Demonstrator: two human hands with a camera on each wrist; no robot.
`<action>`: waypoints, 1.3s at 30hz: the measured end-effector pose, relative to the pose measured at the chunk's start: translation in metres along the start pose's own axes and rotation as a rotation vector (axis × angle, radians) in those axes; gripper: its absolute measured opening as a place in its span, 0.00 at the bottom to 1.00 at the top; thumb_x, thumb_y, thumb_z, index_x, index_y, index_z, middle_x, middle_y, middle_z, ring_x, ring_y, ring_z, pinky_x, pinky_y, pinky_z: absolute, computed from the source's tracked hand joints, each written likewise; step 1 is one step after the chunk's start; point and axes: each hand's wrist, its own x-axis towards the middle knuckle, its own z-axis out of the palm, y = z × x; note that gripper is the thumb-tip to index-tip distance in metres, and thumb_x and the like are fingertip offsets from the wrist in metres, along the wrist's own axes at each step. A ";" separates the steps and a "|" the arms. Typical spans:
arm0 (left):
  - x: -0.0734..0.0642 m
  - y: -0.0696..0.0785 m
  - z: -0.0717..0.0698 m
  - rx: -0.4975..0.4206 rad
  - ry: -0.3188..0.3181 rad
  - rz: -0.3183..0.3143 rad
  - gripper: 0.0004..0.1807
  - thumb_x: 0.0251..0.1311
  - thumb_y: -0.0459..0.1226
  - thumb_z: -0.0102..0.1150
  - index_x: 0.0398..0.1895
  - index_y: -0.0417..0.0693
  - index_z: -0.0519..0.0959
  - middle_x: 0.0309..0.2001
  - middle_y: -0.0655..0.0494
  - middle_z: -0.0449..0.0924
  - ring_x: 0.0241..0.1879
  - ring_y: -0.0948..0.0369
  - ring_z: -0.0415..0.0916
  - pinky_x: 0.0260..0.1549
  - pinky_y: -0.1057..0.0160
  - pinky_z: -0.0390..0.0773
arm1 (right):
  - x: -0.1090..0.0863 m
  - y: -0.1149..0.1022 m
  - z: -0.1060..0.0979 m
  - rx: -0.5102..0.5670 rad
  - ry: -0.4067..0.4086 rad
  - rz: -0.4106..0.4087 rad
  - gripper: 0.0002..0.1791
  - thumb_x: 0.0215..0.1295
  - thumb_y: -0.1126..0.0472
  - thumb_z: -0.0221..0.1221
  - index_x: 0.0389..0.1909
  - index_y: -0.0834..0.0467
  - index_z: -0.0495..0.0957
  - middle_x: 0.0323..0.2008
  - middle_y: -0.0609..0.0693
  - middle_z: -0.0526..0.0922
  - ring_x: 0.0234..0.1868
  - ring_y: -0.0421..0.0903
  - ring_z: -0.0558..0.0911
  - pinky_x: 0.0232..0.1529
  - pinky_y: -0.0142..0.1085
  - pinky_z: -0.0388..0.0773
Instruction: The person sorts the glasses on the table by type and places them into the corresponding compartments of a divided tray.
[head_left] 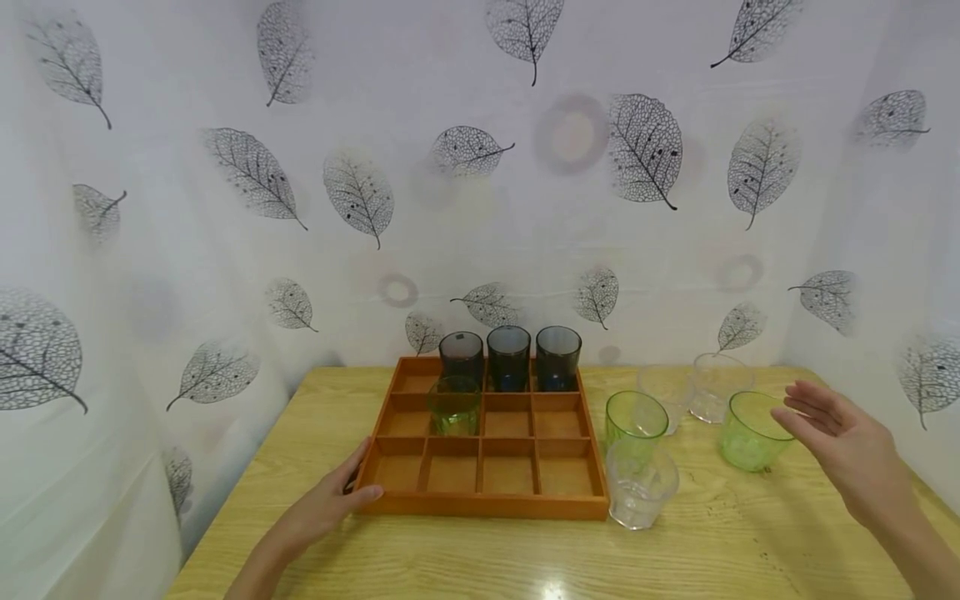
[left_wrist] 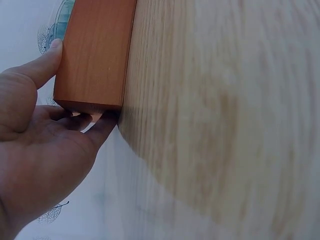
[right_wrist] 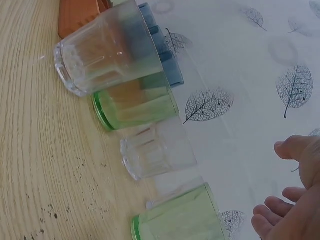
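A brown wooden tray [head_left: 480, 504] divided into compartments lies on the table. At its front left corner my left hand [head_left: 326, 504] grips it, thumb by the front wall and fingers along the left side. Three dark glasses [head_left: 508, 360] stand in the tray's back row, and a green glass [head_left: 454, 408] stands in the middle row, second compartment from the left. My right hand [head_left: 851, 442] is raised with fingers extended beside another green glass [head_left: 753, 433] on the table. In the right wrist view this hand [right_wrist: 295, 195] has nothing in it.
Right of the tray stand another green glass [head_left: 633, 425] and a clear glass [head_left: 639, 492] close to the tray's front right corner. Two more clear glasses, one at the back [head_left: 712, 392], stand behind. A leaf-patterned curtain [head_left: 480, 233] closes off the table's back and sides.
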 end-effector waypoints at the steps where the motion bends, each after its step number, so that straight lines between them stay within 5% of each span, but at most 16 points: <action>1: 0.000 0.000 0.000 -0.002 -0.001 0.000 0.47 0.78 0.45 0.54 0.85 0.45 0.34 0.83 0.41 0.29 0.79 0.36 0.32 0.73 0.33 0.44 | 0.000 0.001 -0.002 -0.037 0.012 0.011 0.31 0.73 0.65 0.63 0.74 0.48 0.69 0.52 0.21 0.75 0.49 0.16 0.76 0.45 0.11 0.70; 7: 0.000 -0.001 0.000 -0.013 0.002 0.002 0.47 0.78 0.45 0.55 0.85 0.46 0.35 0.83 0.42 0.29 0.79 0.36 0.32 0.73 0.33 0.44 | 0.002 0.016 -0.009 -0.144 0.002 0.087 0.41 0.76 0.56 0.62 0.83 0.55 0.54 0.56 0.23 0.69 0.49 0.14 0.69 0.43 0.11 0.68; 12: 0.000 -0.001 0.000 -0.012 0.006 0.000 0.47 0.78 0.45 0.55 0.85 0.46 0.35 0.83 0.42 0.29 0.79 0.36 0.33 0.73 0.33 0.45 | 0.003 0.032 -0.011 -0.207 -0.028 0.133 0.45 0.76 0.52 0.61 0.83 0.62 0.49 0.69 0.37 0.68 0.50 0.16 0.67 0.43 0.12 0.68; 15: -0.001 0.000 0.000 -0.016 0.005 -0.004 0.47 0.78 0.45 0.55 0.85 0.46 0.35 0.83 0.42 0.29 0.79 0.37 0.32 0.73 0.33 0.45 | 0.003 0.039 -0.008 -0.218 -0.049 0.139 0.46 0.77 0.52 0.60 0.82 0.66 0.45 0.77 0.53 0.61 0.59 0.22 0.68 0.43 0.12 0.68; 19: -0.001 0.001 0.000 -0.019 0.002 -0.004 0.47 0.78 0.45 0.54 0.85 0.47 0.35 0.83 0.42 0.29 0.79 0.36 0.32 0.73 0.33 0.45 | 0.002 0.043 -0.005 -0.202 -0.086 0.140 0.46 0.79 0.55 0.57 0.81 0.71 0.40 0.78 0.72 0.50 0.75 0.43 0.62 0.48 0.11 0.65; 24: -0.001 0.001 0.000 -0.020 0.002 -0.005 0.47 0.78 0.45 0.55 0.85 0.48 0.35 0.83 0.42 0.29 0.79 0.36 0.33 0.73 0.33 0.46 | 0.004 0.044 -0.002 -0.219 -0.134 0.174 0.49 0.79 0.52 0.57 0.81 0.70 0.35 0.77 0.77 0.45 0.75 0.73 0.53 0.50 0.09 0.59; 27: -0.001 0.000 0.000 -0.022 0.002 -0.008 0.47 0.78 0.45 0.55 0.85 0.48 0.35 0.83 0.43 0.29 0.79 0.36 0.33 0.73 0.33 0.45 | 0.005 0.045 0.000 -0.236 -0.153 0.191 0.51 0.79 0.50 0.57 0.81 0.69 0.33 0.77 0.77 0.45 0.71 0.80 0.53 0.49 0.09 0.56; 28: -0.001 0.000 0.000 -0.022 0.002 -0.009 0.47 0.78 0.45 0.55 0.85 0.48 0.35 0.83 0.43 0.29 0.79 0.37 0.32 0.73 0.33 0.45 | 0.006 0.044 0.000 -0.234 -0.159 0.195 0.52 0.79 0.50 0.57 0.81 0.69 0.32 0.77 0.77 0.45 0.70 0.81 0.53 0.56 0.13 0.58; 30: -0.001 -0.001 0.000 -0.020 0.003 -0.009 0.47 0.78 0.45 0.55 0.85 0.48 0.35 0.83 0.43 0.29 0.79 0.37 0.32 0.73 0.32 0.45 | 0.006 0.044 0.001 -0.252 -0.168 0.200 0.53 0.78 0.49 0.57 0.81 0.69 0.31 0.76 0.78 0.46 0.69 0.82 0.55 0.56 0.14 0.61; 32: -0.001 -0.001 0.000 -0.016 0.004 -0.006 0.47 0.78 0.45 0.55 0.85 0.48 0.35 0.83 0.43 0.29 0.79 0.37 0.32 0.73 0.32 0.44 | 0.008 0.044 0.001 -0.247 -0.186 0.209 0.54 0.78 0.48 0.57 0.80 0.70 0.30 0.75 0.80 0.47 0.69 0.83 0.54 0.70 0.32 0.65; 37: -0.001 0.001 0.001 -0.014 0.005 -0.002 0.47 0.78 0.45 0.54 0.85 0.47 0.35 0.83 0.42 0.29 0.79 0.37 0.31 0.73 0.32 0.44 | 0.011 0.047 0.001 -0.265 -0.229 0.217 0.56 0.77 0.49 0.59 0.78 0.73 0.28 0.73 0.82 0.50 0.67 0.83 0.57 0.56 0.38 0.79; 39: -0.002 0.001 0.001 -0.012 0.004 -0.002 0.47 0.78 0.45 0.54 0.85 0.47 0.35 0.83 0.42 0.29 0.79 0.37 0.31 0.73 0.32 0.44 | 0.012 0.048 0.002 -0.285 -0.238 0.215 0.56 0.77 0.48 0.59 0.78 0.75 0.28 0.72 0.81 0.53 0.66 0.82 0.59 0.44 0.30 0.78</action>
